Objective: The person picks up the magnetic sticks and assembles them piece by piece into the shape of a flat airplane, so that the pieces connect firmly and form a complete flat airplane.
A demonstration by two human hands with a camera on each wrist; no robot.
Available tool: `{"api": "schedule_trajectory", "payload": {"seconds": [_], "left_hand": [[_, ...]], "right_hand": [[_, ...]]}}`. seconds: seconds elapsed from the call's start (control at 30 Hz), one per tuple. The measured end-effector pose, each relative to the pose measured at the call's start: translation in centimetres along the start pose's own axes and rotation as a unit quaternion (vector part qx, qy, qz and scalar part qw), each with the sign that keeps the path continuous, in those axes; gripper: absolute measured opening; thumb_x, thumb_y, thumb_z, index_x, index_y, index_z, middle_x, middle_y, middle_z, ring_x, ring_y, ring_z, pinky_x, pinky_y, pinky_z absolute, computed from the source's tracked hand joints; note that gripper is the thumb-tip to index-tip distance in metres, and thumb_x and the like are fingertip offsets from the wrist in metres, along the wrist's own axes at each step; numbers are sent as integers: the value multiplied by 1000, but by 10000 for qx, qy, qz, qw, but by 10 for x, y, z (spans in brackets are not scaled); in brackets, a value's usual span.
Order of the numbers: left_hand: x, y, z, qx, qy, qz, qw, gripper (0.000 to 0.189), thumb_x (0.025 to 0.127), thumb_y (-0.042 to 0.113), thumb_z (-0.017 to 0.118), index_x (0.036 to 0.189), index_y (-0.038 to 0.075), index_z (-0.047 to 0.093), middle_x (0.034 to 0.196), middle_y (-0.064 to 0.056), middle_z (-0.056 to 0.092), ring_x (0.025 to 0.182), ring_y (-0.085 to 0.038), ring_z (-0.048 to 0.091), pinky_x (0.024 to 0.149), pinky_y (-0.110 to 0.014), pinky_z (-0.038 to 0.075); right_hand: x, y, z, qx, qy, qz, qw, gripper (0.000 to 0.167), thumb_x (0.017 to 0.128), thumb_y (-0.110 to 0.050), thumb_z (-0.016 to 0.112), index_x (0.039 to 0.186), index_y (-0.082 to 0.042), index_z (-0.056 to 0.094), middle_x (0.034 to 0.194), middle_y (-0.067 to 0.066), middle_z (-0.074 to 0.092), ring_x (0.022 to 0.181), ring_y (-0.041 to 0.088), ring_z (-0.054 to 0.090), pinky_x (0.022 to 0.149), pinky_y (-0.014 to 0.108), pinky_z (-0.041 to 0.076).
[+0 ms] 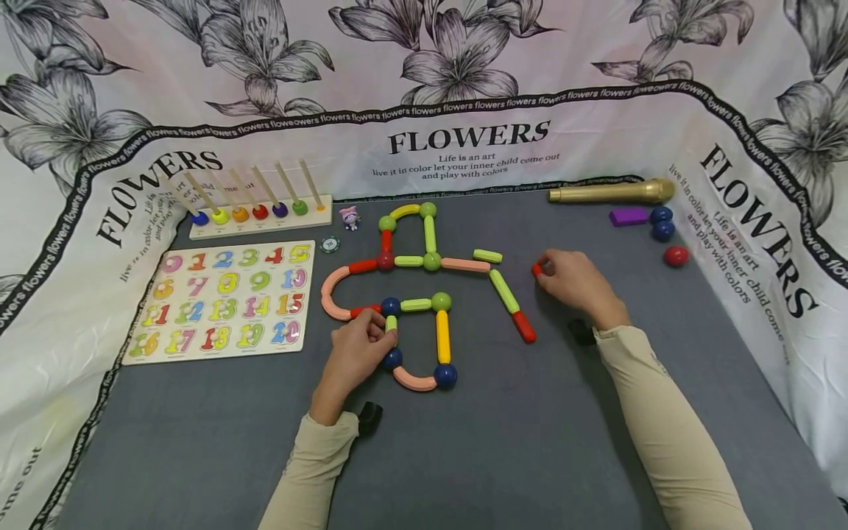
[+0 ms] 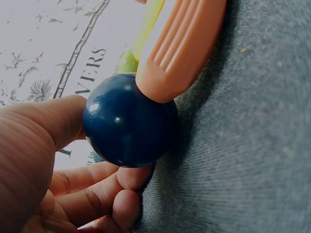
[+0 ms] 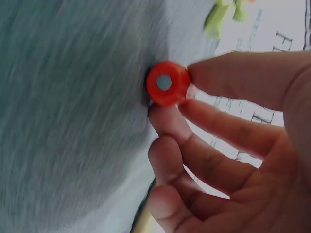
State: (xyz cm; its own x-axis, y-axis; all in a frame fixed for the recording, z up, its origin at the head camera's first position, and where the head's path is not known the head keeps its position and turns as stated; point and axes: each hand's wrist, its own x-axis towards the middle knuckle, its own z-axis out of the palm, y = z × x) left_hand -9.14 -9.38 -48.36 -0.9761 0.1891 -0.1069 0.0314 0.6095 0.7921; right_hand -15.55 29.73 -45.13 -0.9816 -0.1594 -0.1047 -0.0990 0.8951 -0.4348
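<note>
My left hand [image 1: 358, 347] holds a short green magnetic stick [image 1: 391, 322] that stands between two blue balls. In the left wrist view the lower blue ball [image 2: 131, 121] hides the stick, and a curved peach piece [image 2: 180, 48] joins that ball. My right hand [image 1: 578, 283] pinches a red magnetic stick [image 1: 536, 270] between thumb and finger; its round end with a grey metal disc [image 3: 164, 82] faces the right wrist camera. Beside that hand lie a green stick [image 1: 505, 291] and a red stick [image 1: 524, 327], end to end, and a loose short green stick [image 1: 487, 255].
The joined figure of sticks and balls continues upward to a yellow arc [image 1: 405, 211]. To the left are a number board [image 1: 221, 302] and a peg stand [image 1: 265, 221]. Farther right lie a golden microphone [image 1: 612, 193], a purple block [image 1: 628, 216], blue balls [image 1: 662, 230] and a red ball [image 1: 676, 256].
</note>
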Motion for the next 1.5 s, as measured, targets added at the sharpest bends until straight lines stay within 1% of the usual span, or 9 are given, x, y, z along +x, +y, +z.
{"api": "schedule_trajectory", "payload": {"seconds": [0.17, 0.3, 0.5, 0.7, 0.9, 1.03, 1.23, 1.43, 1.5], "left_hand": [[1, 1, 0, 29, 40, 4, 10000, 25, 99, 22, 73, 112, 2, 66, 85, -2, 66, 79, -22, 63, 98, -54, 36], [2, 1, -2, 25, 41, 24, 10000, 25, 99, 22, 73, 112, 2, 65, 85, -2, 66, 80, -22, 62, 100, -56, 34], [2, -1, -5, -5, 95, 64, 9999, 24, 99, 22, 73, 111, 3, 65, 85, -2, 66, 79, -22, 63, 99, -55, 34], [2, -2, -8, 0, 81, 1, 10000, 24, 99, 23, 73, 112, 3, 65, 86, -3, 66, 79, -22, 62, 96, -54, 36], [1, -2, -7, 45, 21, -13, 10000, 24, 100, 22, 72, 112, 3, 65, 86, -2, 65, 80, -22, 62, 102, -57, 31], [2, -3, -8, 63, 30, 46, 10000, 24, 100, 22, 72, 112, 2, 65, 85, -2, 65, 80, -22, 62, 102, -58, 29], [2, -3, -5, 25, -19, 56, 10000, 24, 100, 20, 73, 112, 2, 65, 85, -1, 65, 79, -22, 62, 103, -58, 27], [1, -5, -1, -38, 26, 7, 10000, 23, 99, 21, 73, 112, 3, 66, 85, -1, 66, 78, -19, 61, 84, -45, 44], [1, -4, 0, -55, 17, -3, 10000, 23, 99, 21, 73, 112, 4, 66, 85, -1, 66, 78, -19, 61, 80, -42, 45]], "right_hand": [[-7, 12, -8, -62, 432, -34, 9990, 30, 103, -11, 66, 121, 13, 66, 108, 33, 70, 94, 45, 67, 84, 60, 52], [-16, 3, -10, -103, 668, -371, 9970, 27, 103, -12, 70, 114, 12, 69, 97, 28, 69, 91, 44, 64, 86, 60, 49], [-30, -22, 2, 295, 78, -922, 9953, 18, 101, -14, 75, 106, 2, 75, 85, 7, 71, 74, 22, 63, 71, 46, 52], [-35, -33, 26, 555, -353, -905, 9937, 19, 98, -18, 80, 98, -3, 69, 75, 0, 58, 62, 14, 52, 59, 34, 44], [-38, -33, 27, 419, -322, -1037, 9932, 6, 94, -1, 73, 98, 1, 69, 80, 4, 60, 68, 18, 54, 65, 38, 48], [-37, -33, 23, 410, -335, -1333, 9897, 9, 94, 3, 73, 103, 3, 71, 91, 8, 66, 81, 24, 59, 76, 46, 51], [-27, -45, 19, 356, -189, -1689, 9848, 12, 95, 5, 75, 105, -1, 72, 97, 8, 69, 91, 31, 55, 83, 49, 45], [-17, -54, 16, -5, -79, -1909, 9816, 15, 95, 5, 74, 108, -3, 73, 104, 12, 73, 94, 35, 55, 84, 51, 44], [-15, -53, 15, -114, -98, -1876, 9821, 17, 95, 5, 74, 110, -2, 74, 107, 14, 74, 98, 38, 57, 87, 54, 46]]}}
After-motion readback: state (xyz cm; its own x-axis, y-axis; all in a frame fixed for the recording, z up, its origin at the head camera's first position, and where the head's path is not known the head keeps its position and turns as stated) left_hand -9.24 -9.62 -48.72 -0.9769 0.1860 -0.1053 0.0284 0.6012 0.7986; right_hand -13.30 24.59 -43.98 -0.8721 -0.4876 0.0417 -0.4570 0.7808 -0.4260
